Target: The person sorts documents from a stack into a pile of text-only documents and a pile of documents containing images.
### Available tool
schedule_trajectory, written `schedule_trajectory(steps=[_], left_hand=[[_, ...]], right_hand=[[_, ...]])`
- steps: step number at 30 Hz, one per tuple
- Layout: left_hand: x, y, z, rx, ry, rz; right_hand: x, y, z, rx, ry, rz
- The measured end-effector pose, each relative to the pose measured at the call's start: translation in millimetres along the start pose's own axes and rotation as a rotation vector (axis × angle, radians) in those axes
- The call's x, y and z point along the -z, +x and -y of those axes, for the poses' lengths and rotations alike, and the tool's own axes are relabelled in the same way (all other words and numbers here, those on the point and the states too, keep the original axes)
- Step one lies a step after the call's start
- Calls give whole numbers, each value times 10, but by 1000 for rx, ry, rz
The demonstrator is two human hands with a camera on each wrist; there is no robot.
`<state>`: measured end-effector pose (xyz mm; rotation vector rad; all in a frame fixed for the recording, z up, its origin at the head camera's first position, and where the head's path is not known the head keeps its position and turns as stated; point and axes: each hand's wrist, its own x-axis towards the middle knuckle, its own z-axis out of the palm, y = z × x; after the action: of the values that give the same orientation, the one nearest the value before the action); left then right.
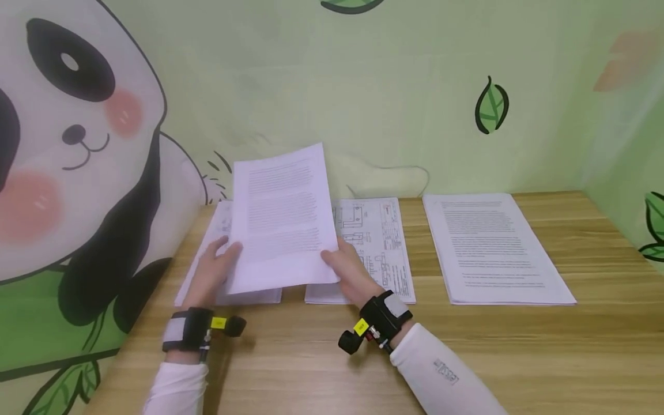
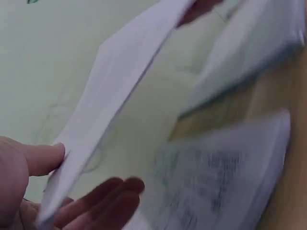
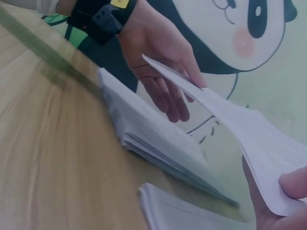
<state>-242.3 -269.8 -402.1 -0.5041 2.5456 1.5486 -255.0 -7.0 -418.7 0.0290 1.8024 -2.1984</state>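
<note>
Both hands hold up a thin stack of printed paper sheets (image 1: pixel 282 219), tilted above the table. At its lower left edge, the left hand (image 1: pixel 210 274) has its thumb on the front face and its fingers behind; in the left wrist view those fingers (image 2: pixel 103 203) stretch out past the paper. The right hand (image 1: pixel 353 268) pinches the lower right edge, thumb on top. Beneath the held sheets lie a left paper stack (image 1: pixel 204 268), partly covered, and a middle stack with technical drawings (image 1: pixel 386 248). In the right wrist view the held sheets bend slightly.
Farther right on the wooden table (image 1: pixel 519 357) lies another stack of text pages (image 1: pixel 487 248). Behind the table hangs a green backdrop (image 1: pixel 373 86) with a large panda picture (image 1: pixel 129 190). Each wrist wears a black strap with a small camera.
</note>
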Motion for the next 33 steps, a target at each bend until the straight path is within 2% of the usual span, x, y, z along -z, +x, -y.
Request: schedule_trajectory(steps=[2, 5, 7, 9, 14, 18, 25, 30, 33], left_hand=[[-62, -26, -37, -32, -81, 46], [-187, -63, -88, -114, -260, 121], [-278, -93, -129, -156, -342, 148], [-356, -131, -168, -184, -383, 158], [-544, -226, -285, -225, -364, 149], [-696, -285, -376, -271, -380, 181], [-974, -349, -523, -369, -349, 208], [-1204, -388, -692, -371, -311, 257], [-1336, -407, -784, -397, -296, 294]], right_hand=[[55, -33, 55, 17, 14, 15], [136, -74, 124, 38, 28, 41], [193, -103, 167, 47, 11, 44], [256, -134, 203, 66, -19, 43], [465, -211, 293, 101, -106, 18], [657, -256, 366, 98, -157, 4], [958, -353, 501, 90, -180, -4], [1238, -430, 580, 94, -223, -43], [1410, -452, 614, 111, -257, -53]])
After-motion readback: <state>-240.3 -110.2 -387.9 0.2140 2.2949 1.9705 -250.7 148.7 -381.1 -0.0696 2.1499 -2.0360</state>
